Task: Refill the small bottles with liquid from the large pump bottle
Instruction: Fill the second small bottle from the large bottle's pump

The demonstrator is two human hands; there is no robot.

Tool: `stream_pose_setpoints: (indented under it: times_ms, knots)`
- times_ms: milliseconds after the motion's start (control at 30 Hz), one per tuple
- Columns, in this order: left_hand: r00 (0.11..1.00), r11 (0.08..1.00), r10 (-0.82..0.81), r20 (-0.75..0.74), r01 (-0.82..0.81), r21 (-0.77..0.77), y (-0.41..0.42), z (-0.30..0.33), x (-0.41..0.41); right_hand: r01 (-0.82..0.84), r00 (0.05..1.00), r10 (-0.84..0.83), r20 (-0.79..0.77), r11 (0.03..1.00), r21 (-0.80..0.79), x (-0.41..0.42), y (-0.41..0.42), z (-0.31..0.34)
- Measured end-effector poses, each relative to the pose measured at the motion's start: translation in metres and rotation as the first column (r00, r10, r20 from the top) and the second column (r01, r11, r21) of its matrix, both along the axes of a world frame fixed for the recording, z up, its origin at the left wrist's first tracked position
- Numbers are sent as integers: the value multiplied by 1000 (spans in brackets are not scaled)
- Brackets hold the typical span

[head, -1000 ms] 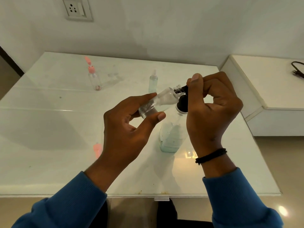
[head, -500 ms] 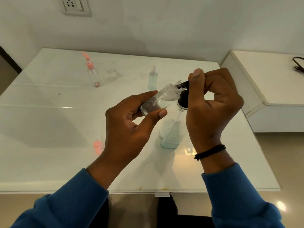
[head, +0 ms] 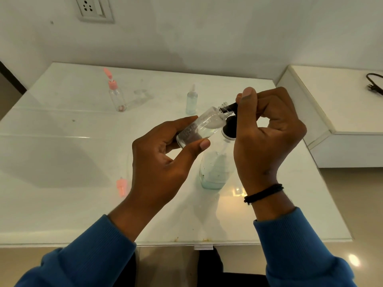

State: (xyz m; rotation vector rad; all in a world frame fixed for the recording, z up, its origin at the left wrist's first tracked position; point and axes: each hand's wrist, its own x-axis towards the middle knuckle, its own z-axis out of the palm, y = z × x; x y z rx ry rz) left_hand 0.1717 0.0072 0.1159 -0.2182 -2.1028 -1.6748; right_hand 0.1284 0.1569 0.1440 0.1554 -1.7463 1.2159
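Note:
My left hand grips a small clear bottle by its base, tilted so its open threaded neck points up and right. The black nozzle of the large pump bottle meets that neck. My right hand is curled over the black pump head, thumb on top. The large bottle stands on the table with pale liquid low inside. A small bottle with an open pink cap and a small bottle with pale liquid stand at the back.
A loose pink cap lies on the white glass table left of my left wrist. A low white ledge with a black cable is on the right. A wall socket sits above.
Both hands and the bottles hold nearly the same pose; the small bottle's neck stays at the pump nozzle. Only my head view shifts slightly.

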Motion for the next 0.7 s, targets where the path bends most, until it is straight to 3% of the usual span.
stream_pose_setpoints:
  times_ms: [700]
  knots:
    - [1000, 1000, 9, -2, -9, -3, 1, -1, 0, -2, 1000, 2, 1, 1000, 14, -2, 1, 2]
